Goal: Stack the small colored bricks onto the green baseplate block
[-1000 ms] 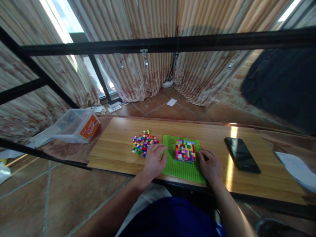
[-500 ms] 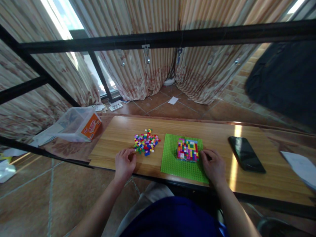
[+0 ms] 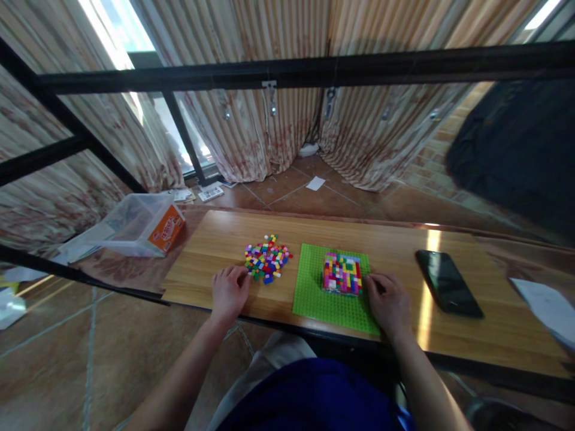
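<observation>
A loose pile of small coloured toy bricks [image 3: 266, 261] lies on the wooden table, left of centre. My left hand [image 3: 230, 291] rests at the pile's lower left edge. Its fingers are curled in, and whatever they may hold is hidden. To the right, a green baseplate [image 3: 309, 296] carries a rectangular block built of many coloured bricks [image 3: 341, 274]. My right hand [image 3: 387, 302] lies over the baseplate's right edge, fingertips close to the block's right side. Its fingers are bent into a closed curl. I cannot make out whether a brick is between them.
A black phone [image 3: 448, 282] lies right of my right hand, with white paper [image 3: 545, 308] at the table's far right. Beyond the left end stands a clear plastic box [image 3: 144, 224] with an orange label. A black metal bar [image 3: 296, 73] runs across, above the table's far side.
My left hand has shifted very slightly, its fingers drawing closer together at the pile's edge. My right hand stays by the brick block. The view has moved slightly.
</observation>
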`<state>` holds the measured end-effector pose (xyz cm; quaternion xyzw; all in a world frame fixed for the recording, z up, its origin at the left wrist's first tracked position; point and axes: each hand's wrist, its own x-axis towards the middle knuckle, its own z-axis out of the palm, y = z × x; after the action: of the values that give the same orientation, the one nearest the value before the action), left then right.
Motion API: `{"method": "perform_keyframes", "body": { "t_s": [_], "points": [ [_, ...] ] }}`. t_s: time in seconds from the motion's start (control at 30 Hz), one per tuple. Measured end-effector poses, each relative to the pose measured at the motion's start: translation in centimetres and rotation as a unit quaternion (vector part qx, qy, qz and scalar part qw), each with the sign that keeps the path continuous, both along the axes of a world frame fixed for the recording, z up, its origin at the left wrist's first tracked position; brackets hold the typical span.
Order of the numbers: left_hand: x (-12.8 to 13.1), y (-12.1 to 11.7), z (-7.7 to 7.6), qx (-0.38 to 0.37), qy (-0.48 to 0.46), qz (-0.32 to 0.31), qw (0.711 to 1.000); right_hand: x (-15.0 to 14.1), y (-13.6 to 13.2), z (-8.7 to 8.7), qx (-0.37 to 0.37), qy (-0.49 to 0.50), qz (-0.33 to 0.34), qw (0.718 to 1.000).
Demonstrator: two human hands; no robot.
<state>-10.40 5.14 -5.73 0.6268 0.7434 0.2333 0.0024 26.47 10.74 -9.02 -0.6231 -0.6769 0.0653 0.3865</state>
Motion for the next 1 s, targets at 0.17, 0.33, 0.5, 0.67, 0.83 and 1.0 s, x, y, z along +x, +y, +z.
{"method": "perform_keyframes", "body": {
  "t_s": [0.17,0.33,0.5,0.67,0.83,1.0],
  "points": [
    [0.4,-0.2,0.0,0.001,0.001,-0.011,1.000,0.0,0.0,0.1,-0.005,-0.003,0.003,1.000],
    [0.5,-0.1,-0.1,0.008,-0.039,-0.022,0.999,-0.1,0.0,0.2,-0.002,0.001,0.004,1.000],
    [0.5,0.1,-0.3,0.010,-0.046,-0.037,0.998,-0.1,0.0,0.1,-0.003,0.003,0.003,1.000],
    [1.2,-0.6,-0.4,0.025,-0.042,-0.039,0.998,-0.1,0.0,0.1,-0.006,-0.003,-0.003,1.000],
    [1.8,-0.8,-0.5,0.028,0.006,-0.017,0.999,-0.1,0.1,0.2,-0.005,-0.002,-0.002,1.000],
    [2.1,-0.4,-0.3,0.006,0.024,-0.015,1.000,-0.2,0.1,0.2,-0.005,0.000,-0.003,1.000]
  ]
}}
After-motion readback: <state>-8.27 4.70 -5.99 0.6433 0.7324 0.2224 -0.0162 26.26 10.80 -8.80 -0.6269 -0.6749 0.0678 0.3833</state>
